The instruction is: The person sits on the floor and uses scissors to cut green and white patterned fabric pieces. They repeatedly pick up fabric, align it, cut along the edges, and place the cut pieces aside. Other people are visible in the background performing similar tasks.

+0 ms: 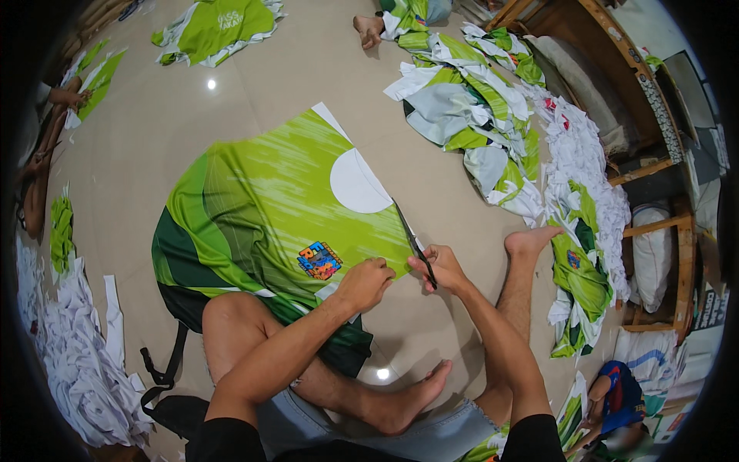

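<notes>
A lime-green shirt panel [262, 185] with dark green bands, a colourful printed badge and a white half-round area at its neck edge lies over the floor and against my bent leg. My left hand [367, 283] pinches the panel close to its lower right corner, beside the badge. In my right hand [441, 268] is a pair of black scissors [416, 245], fingers around the handles. The blades point up and away along the panel's right edge, reaching toward the white neck area, where a thin white strip borders the green.
A heap of green and white cloth pieces [469, 108] spreads at the far right. White scraps pile up at the right [589, 169] and left [85, 362]. Another green panel [219, 31] lies far off. A black strapped bag [177, 412] rests by my left side. Other people sit nearby.
</notes>
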The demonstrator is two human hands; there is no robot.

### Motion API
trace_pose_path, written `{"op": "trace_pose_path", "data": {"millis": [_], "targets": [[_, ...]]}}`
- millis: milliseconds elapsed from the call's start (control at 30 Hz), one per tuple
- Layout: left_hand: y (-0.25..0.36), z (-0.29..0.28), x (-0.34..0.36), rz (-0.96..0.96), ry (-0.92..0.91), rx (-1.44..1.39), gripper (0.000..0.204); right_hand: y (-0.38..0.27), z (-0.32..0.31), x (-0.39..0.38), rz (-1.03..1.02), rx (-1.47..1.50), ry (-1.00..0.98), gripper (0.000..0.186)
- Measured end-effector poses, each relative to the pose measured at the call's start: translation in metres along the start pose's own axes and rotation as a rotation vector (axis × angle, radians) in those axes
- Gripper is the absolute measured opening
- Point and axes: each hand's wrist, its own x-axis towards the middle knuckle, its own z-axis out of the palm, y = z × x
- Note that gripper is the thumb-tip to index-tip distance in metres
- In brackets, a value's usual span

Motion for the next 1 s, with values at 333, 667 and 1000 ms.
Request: {"op": "trace_pose_path", "data": {"millis": [333,667,1000], "targets": [[0.001,-0.001,-0.006,-0.02,-0.382,0.099,0.013,0.027,-0.081,-0.015,-0.03,-0.031,-0.269,0.048],[0.024,-0.012,-0.034,-0.08,-0.745,0.233,0.016,-0.011,-0.092,0.018,0.133,-0.358,-0.613,0.038],[0.032,-0.015,-0.038,-0.091,-0.754,0.273,0.01,-0.028,-0.088,0.041,0.204,-0.51,-0.736,0.039]]}}
